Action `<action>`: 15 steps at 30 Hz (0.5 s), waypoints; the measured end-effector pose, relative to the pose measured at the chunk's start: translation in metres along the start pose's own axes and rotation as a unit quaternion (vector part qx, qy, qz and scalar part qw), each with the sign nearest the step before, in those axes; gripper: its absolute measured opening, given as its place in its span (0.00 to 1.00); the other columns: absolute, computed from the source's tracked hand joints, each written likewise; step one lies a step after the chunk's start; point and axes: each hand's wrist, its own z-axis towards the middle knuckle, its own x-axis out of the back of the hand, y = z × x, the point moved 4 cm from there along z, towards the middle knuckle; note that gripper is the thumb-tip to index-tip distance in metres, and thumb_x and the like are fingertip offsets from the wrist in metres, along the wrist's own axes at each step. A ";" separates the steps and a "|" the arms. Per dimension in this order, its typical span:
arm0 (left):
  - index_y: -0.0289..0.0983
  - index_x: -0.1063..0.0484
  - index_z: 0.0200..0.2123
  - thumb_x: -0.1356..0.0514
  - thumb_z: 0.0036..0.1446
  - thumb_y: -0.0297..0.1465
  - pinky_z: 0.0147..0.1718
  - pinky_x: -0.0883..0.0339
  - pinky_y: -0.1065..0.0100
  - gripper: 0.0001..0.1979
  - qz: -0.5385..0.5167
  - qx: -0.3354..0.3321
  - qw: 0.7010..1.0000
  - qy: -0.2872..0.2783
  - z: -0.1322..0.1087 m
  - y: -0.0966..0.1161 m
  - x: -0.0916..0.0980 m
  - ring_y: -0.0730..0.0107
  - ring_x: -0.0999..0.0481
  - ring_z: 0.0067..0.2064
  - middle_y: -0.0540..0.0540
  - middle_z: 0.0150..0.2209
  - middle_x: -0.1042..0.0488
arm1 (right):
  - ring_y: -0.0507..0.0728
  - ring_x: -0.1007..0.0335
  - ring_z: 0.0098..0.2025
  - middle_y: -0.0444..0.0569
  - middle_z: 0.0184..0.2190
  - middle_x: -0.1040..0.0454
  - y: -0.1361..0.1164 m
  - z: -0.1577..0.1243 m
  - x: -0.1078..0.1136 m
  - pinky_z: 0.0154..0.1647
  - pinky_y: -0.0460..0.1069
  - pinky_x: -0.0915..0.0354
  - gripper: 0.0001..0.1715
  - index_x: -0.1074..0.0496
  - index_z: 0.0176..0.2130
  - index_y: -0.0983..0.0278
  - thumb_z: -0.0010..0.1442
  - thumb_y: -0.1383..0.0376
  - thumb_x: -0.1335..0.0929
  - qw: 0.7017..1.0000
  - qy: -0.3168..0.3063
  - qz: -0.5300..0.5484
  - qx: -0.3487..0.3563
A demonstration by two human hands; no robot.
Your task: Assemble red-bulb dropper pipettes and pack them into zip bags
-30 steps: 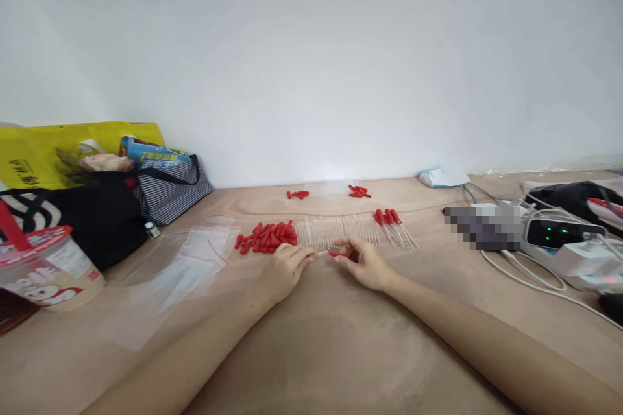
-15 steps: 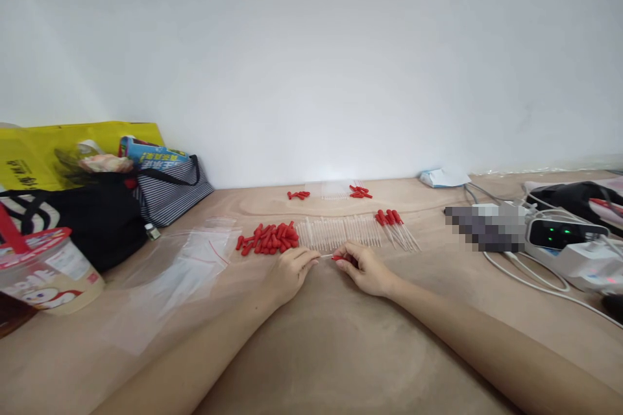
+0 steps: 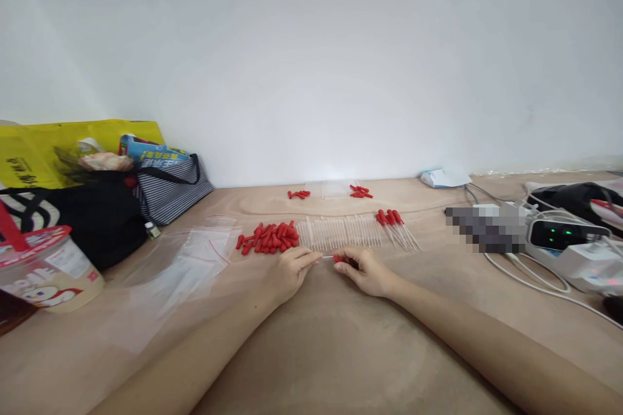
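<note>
My left hand point(image 3: 288, 271) pinches one end of a thin clear tube point(image 3: 327, 257) on the brown table. My right hand point(image 3: 366, 270) pinches a small red cap point(image 3: 338, 259) at the tube's other end. Just beyond my fingers lies a row of several clear tubes point(image 3: 341, 232). A heap of loose red caps point(image 3: 270, 237) lies to the left of that row. Several tubes fitted with red caps point(image 3: 393, 224) lie at its right end.
Clear plastic bags point(image 3: 182, 266) lie at the left, with a striped bag point(image 3: 168, 189), a black bag point(image 3: 92, 217) and a drink cup point(image 3: 46, 269) beyond. Two small clusters of red caps point(image 3: 298, 194) lie near the wall. Chargers and white cables point(image 3: 559, 240) crowd the right side.
My hands have drawn slightly closer together, and the red cap has moved left along the tube. Less of the cap shows beyond my right fingers.
</note>
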 end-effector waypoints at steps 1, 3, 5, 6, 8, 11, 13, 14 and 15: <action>0.37 0.30 0.41 0.52 0.58 0.26 0.34 0.34 0.69 0.13 -0.001 -0.004 1.000 -0.001 0.000 0.000 0.000 0.71 0.29 0.33 0.46 0.32 0.27 | 0.51 0.38 0.29 0.45 0.27 0.31 -0.001 0.000 0.000 0.32 0.46 0.41 0.06 0.32 0.32 0.64 0.55 0.66 0.38 1.000 -0.003 -0.005 0.007; 0.36 0.30 0.41 0.52 0.58 0.25 0.33 0.34 0.70 0.13 -0.005 -0.014 1.000 -0.006 0.000 0.000 -0.001 0.72 0.29 0.33 0.46 0.31 0.28 | 0.51 0.37 0.30 0.46 0.27 0.30 -0.003 0.000 0.001 0.33 0.47 0.40 0.07 0.31 0.30 0.64 0.55 0.67 0.38 1.000 -0.003 -0.011 0.020; 0.35 0.30 0.41 0.53 0.58 0.25 0.32 0.34 0.71 0.14 -0.008 -0.022 1.000 -0.012 0.000 0.000 -0.002 0.72 0.29 0.33 0.46 0.31 0.28 | 0.51 0.37 0.31 0.46 0.27 0.30 -0.003 0.000 0.002 0.34 0.47 0.40 0.08 0.31 0.30 0.64 0.56 0.67 0.39 0.999 0.005 -0.011 0.030; 0.35 0.30 0.41 0.53 0.58 0.24 0.32 0.34 0.71 0.14 -0.008 -0.026 1.000 -0.015 -0.001 0.001 -0.003 0.72 0.30 0.32 0.46 0.31 0.28 | 0.51 0.37 0.31 0.46 0.27 0.30 -0.003 0.000 0.002 0.34 0.47 0.40 0.08 0.31 0.30 0.64 0.56 0.67 0.39 0.999 0.008 -0.012 0.035; 0.35 0.30 0.41 0.53 0.58 0.25 0.32 0.34 0.71 0.14 -0.003 -0.032 0.999 -0.018 -0.001 0.001 -0.003 0.72 0.30 0.32 0.45 0.31 0.28 | 0.51 0.36 0.31 0.46 0.27 0.30 -0.003 0.000 0.002 0.34 0.47 0.40 0.08 0.31 0.31 0.64 0.56 0.66 0.39 0.999 0.012 -0.017 0.043; 0.35 0.30 0.41 0.53 0.58 0.25 0.31 0.35 0.71 0.14 0.010 -0.039 0.999 -0.023 -0.001 0.004 -0.004 0.72 0.30 0.31 0.45 0.30 0.28 | 0.52 0.36 0.32 0.47 0.28 0.30 -0.002 -0.002 0.002 0.34 0.47 0.40 0.09 0.30 0.31 0.64 0.56 0.66 0.38 0.998 0.013 -0.034 0.055; 0.34 0.30 0.40 0.53 0.58 0.25 0.30 0.35 0.71 0.13 0.016 -0.042 0.999 -0.025 -0.001 0.006 -0.004 0.72 0.30 0.31 0.45 0.30 0.29 | 0.52 0.36 0.32 0.48 0.28 0.30 -0.002 -0.003 0.001 0.33 0.47 0.40 0.09 0.30 0.31 0.64 0.56 0.65 0.38 0.997 0.014 -0.050 0.061; 0.34 0.30 0.40 0.53 0.58 0.25 0.30 0.35 0.71 0.13 0.018 -0.045 0.998 -0.027 -0.001 0.008 -0.004 0.71 0.31 0.30 0.45 0.30 0.29 | 0.52 0.37 0.31 0.48 0.27 0.30 -0.002 -0.003 0.001 0.33 0.47 0.40 0.09 0.30 0.31 0.64 0.56 0.64 0.38 0.996 0.016 -0.058 0.065; 0.34 0.30 0.40 0.53 0.58 0.25 0.30 0.36 0.71 0.13 0.019 -0.047 0.998 -0.028 -0.001 0.009 -0.004 0.71 0.31 0.30 0.45 0.29 0.29 | 0.52 0.37 0.31 0.48 0.27 0.31 -0.003 -0.004 0.002 0.32 0.47 0.41 0.09 0.30 0.31 0.64 0.56 0.64 0.38 0.995 0.017 -0.066 0.070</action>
